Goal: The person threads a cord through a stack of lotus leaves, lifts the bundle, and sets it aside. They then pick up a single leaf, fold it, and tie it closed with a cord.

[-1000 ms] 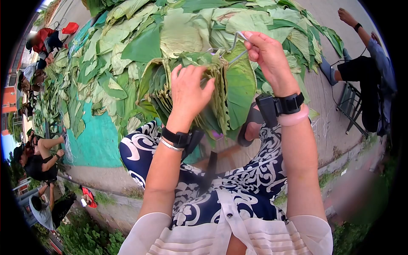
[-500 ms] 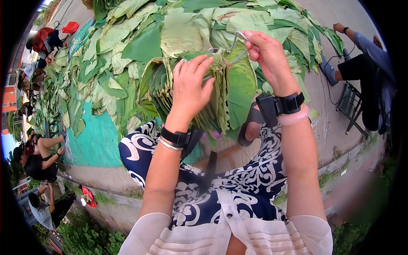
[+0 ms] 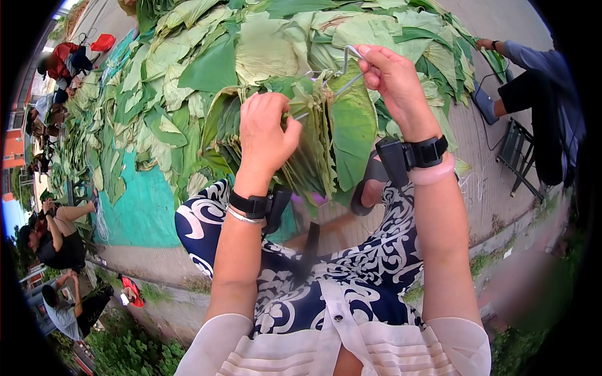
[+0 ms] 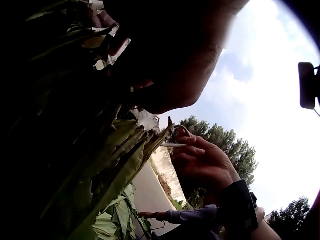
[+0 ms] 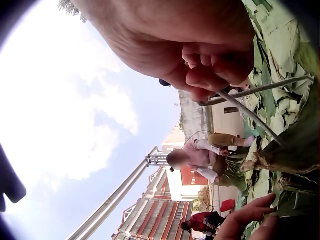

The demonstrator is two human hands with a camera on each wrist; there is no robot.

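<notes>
In the head view my right hand (image 3: 394,81) pinches the end of a bent metal rod (image 3: 347,61) between thumb and fingers. The rod runs into a thick stack of folded lotus leaves (image 3: 354,138) in front of my knees. Over the stack's left part, my left hand (image 3: 266,128) grips leaves with bent fingers, its fingertips hidden. A short length of rod shows beside its thumb. From the right wrist, two lengths of the rod (image 5: 255,118) slant from the fingertips toward the leaves. In the left wrist view the leaf edges (image 4: 125,145) rise below the dark left hand.
A broad heap of loose lotus leaves (image 3: 207,37) spreads beyond the stack. Green sheeting (image 3: 141,207) lies at left. At right a person (image 3: 533,100) sits by a dark green stool (image 3: 517,153), feet near the heap. Several people sit along the left.
My left hand has slid left along the leaf stack and its fingers have bent over the leaves. The right hand has stayed nearly still with the rod. The person at right has reached toward the heap.
</notes>
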